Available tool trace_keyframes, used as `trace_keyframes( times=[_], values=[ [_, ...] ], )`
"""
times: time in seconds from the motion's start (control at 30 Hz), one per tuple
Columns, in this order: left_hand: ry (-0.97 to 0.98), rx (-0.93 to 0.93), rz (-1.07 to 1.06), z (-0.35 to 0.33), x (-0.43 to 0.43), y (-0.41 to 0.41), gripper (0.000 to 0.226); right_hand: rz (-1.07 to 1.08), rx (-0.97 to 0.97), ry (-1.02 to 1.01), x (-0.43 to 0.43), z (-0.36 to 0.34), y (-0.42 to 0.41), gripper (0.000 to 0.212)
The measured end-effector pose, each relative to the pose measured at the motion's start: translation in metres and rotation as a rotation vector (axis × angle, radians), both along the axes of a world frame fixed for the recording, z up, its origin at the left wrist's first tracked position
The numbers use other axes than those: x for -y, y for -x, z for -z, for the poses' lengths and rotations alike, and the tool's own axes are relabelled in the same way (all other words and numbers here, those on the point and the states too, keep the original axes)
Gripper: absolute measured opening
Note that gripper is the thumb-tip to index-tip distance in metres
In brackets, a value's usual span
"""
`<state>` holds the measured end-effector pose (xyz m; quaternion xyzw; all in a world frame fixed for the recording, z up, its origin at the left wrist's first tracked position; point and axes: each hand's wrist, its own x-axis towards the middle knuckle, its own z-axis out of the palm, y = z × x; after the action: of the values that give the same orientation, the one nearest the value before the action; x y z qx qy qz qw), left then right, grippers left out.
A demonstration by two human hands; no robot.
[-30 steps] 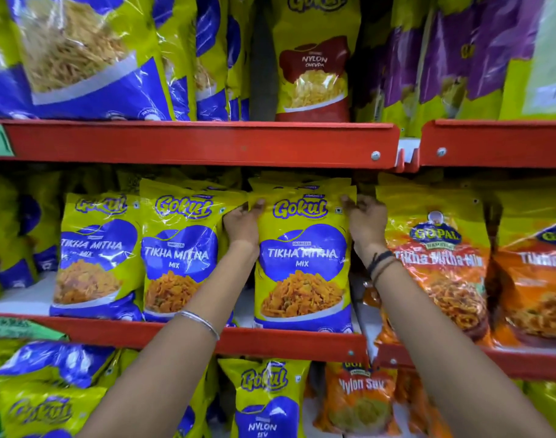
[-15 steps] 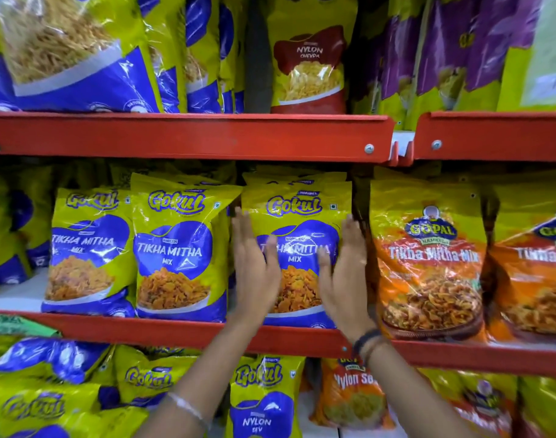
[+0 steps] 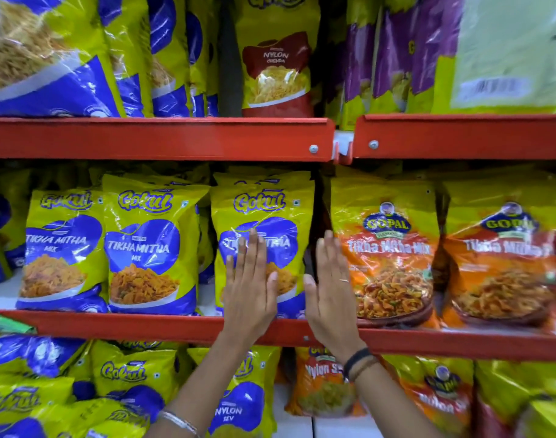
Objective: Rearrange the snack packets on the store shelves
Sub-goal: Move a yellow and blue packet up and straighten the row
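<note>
Red metal shelf (image 3: 144, 327) edges run behind your wrists. Your left hand (image 3: 249, 287) lies flat and open on the Gokul packet (image 3: 264, 216); your right hand (image 3: 330, 286), open too, sits just beside the orange Gopal packet (image 3: 387, 248).

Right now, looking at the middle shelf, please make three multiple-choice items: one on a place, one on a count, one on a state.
1. Where is the right hand?
A. On the top shelf
B. Near the gap between the Gokul packet and the Gopal packet
C. On the bottom shelf

2. How many front Gokul Tikha Mitha packets face out on the middle shelf?
A. One
B. Three
C. Six

3. How is the left hand?
A. Open, fingers straight
B. Closed fist
C. Pinching a corner

Answers: 1 B, its fingers point up beside that gap. 2 B, three stand side by side. 3 A, the palm faces the packet.
</note>
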<state>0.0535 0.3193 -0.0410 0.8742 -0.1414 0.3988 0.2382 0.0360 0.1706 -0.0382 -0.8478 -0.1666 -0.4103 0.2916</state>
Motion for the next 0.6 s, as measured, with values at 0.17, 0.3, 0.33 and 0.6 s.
trace_keyframes(
  times=[0.17,0.3,0.33,0.6],
  values=[
    [0.025,0.039,0.249,-0.009,0.094,0.021,0.06,0.126,0.049,-0.07,0.089,0.004,0.013,0.059],
    [0.034,-0.027,0.344,-0.01,0.157,0.013,0.059,0.211,-0.05,0.02,0.136,0.011,0.004,0.059],
    [0.034,-0.058,0.322,-0.007,0.166,0.008,0.059,0.222,-0.075,0.039,0.144,0.012,0.001,0.059],
    [0.168,-0.025,0.184,-0.003,0.191,-0.001,0.055,-0.175,-0.177,-0.101,0.185,-0.004,0.016,0.062]
  ],
)
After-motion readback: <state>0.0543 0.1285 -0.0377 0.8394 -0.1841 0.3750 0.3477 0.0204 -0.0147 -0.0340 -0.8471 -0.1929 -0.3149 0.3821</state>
